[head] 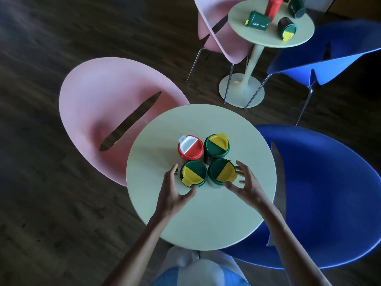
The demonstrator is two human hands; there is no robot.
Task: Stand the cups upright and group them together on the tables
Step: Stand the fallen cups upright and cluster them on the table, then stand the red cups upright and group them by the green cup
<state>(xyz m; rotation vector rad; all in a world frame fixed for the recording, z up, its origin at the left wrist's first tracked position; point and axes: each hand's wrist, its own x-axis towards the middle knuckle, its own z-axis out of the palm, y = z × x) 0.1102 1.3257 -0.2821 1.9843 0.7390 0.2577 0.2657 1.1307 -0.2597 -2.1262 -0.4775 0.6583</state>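
While 4 cups (206, 159) stand grouped, table rim (144, 213) clear.

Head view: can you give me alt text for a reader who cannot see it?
Four lidded cups stand upright, clustered on a round table, with an open left hand and right hand flanking the nearest two. On a farther table, three green cups lie tipped beside an upright red one.

Four upright cups (204, 159) on round table (206, 219)
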